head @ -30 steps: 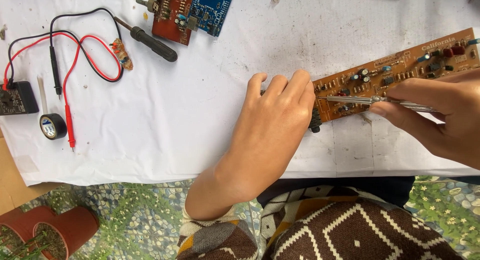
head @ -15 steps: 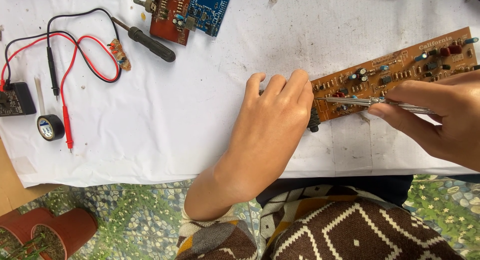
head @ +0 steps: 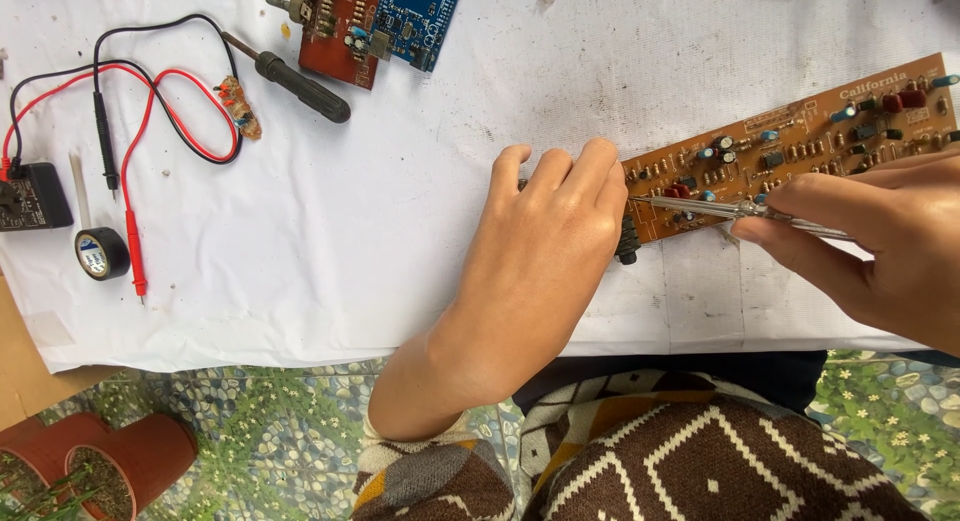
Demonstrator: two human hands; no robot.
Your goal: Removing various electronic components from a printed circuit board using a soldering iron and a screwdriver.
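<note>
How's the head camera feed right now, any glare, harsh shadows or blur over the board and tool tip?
Head view: light is even and soft, with no glare on the white paper-covered table. The long orange-brown circuit board and thin metal probe tool are sharp. The left hand casts only a faint shadow. The right hand is cut off by the frame edge.

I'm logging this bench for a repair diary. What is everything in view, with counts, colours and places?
long circuit board: 1, orange-brown, right, on the white sheet
metal probe tool: 1, silver, tip over the long board
small circuit boards: 2, red and blue, top centre
screwdriver: 1, black handle, beside the red board
test leads: 2, red and black, left
meter: 1, black, left edge
tape roll: 1, black, left
white sheet: 1, covers the table
pots: 2, reddish, bottom left
left hand: rests on the long board's left end
right hand: holds the tool
</note>
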